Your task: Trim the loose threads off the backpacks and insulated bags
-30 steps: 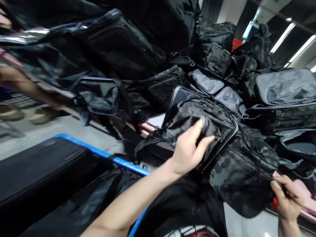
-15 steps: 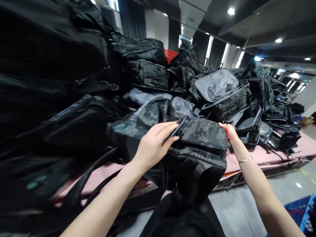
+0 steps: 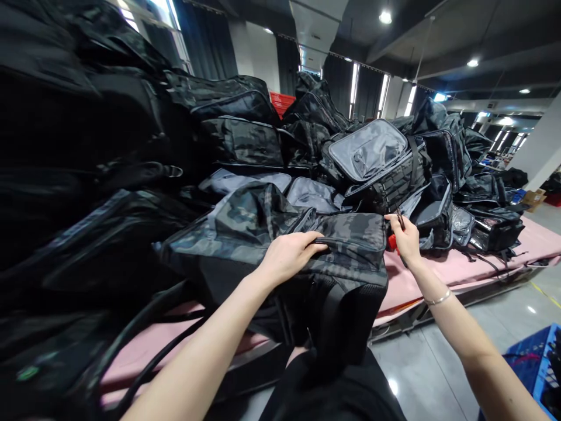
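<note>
A dark camouflage backpack (image 3: 245,213) lies on its side across the front of the pink-covered table, its near end overhanging the edge. My left hand (image 3: 291,254) is closed on the backpack, thumb and fingers pinching the zipped seam of its front pocket (image 3: 355,228). At the pocket's right end, my right hand (image 3: 405,237) is closed around a small tool with a red part (image 3: 392,243) showing below the fingers and a dark slim part above them. Its exact kind is mostly hidden by the hand. The right fingertips are close to the pocket's corner.
Dark bags are heaped high at left (image 3: 109,117). Behind, an open grey-lined bag (image 3: 370,152) and several more stand on the pink table cover (image 3: 456,272). A red crate (image 3: 281,104) shows at the back. A blue crate (image 3: 530,356) sits on the floor at right.
My left hand has shifted from the pocket's left end onto its near seam. My right hand has turned, and the red part now hangs lower. The view has swung slightly right.
</note>
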### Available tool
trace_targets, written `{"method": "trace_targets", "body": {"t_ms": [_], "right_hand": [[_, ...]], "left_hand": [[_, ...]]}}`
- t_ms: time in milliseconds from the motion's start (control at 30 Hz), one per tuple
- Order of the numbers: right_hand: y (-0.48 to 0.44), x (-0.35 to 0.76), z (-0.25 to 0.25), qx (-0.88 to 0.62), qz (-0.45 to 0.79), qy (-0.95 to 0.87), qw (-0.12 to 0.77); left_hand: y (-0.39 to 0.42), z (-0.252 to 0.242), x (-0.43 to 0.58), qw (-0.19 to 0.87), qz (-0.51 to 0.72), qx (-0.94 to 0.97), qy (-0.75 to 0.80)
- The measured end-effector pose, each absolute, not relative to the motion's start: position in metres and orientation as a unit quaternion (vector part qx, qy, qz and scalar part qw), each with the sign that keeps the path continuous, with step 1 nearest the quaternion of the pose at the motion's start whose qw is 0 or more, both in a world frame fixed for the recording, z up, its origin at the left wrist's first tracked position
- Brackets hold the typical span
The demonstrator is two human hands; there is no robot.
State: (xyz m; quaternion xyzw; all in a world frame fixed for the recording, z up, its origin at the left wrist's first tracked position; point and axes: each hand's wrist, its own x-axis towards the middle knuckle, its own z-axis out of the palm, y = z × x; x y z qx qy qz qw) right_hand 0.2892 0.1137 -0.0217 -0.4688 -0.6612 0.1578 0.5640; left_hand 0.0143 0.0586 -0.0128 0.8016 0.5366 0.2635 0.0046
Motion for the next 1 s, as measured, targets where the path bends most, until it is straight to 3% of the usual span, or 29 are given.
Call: {"method": "trace_targets", "body": {"t_ms": [200, 467, 533, 600, 667, 733, 833, 1000], "right_hand": [[0.074, 0.283, -0.002, -0.288, 0.061, -0.850, 0.436], [0.087, 0.273, -0.012, -0.368, 0.006, -0.818, 0.442], [0.093, 0.265, -0.016, -0.390, -0.002, -0.798, 0.460], [0.098, 0.256, -0.018, -0.399, -0.008, -0.782, 0.478], [0.099, 0.248, -0.018, -0.403, -0.011, -0.773, 0.489], [0.099, 0.243, -0.019, -0.406, -0.011, -0.769, 0.493], [0.098, 0.242, -0.022, -0.412, -0.004, -0.761, 0.501], [0.103, 0.251, -0.028, -0.439, 0.015, -0.745, 0.502]], "left_hand": [[0.066, -0.017, 0.008, -0.022, 0.335, 0.802, 0.494], [0.021, -0.035, 0.042, -0.090, 0.587, 0.651, 0.473], [-0.007, -0.050, 0.070, 0.016, 0.643, 0.624, 0.443], [-0.028, -0.067, 0.099, 0.234, 0.605, 0.644, 0.405], [-0.035, -0.080, 0.120, 0.432, 0.593, 0.552, 0.395], [-0.030, -0.086, 0.127, 0.563, 0.624, 0.395, 0.371], [-0.015, -0.088, 0.106, 0.620, 0.701, 0.175, 0.306], [-0.028, -0.112, 0.022, 0.553, 0.780, -0.001, 0.293]]}}
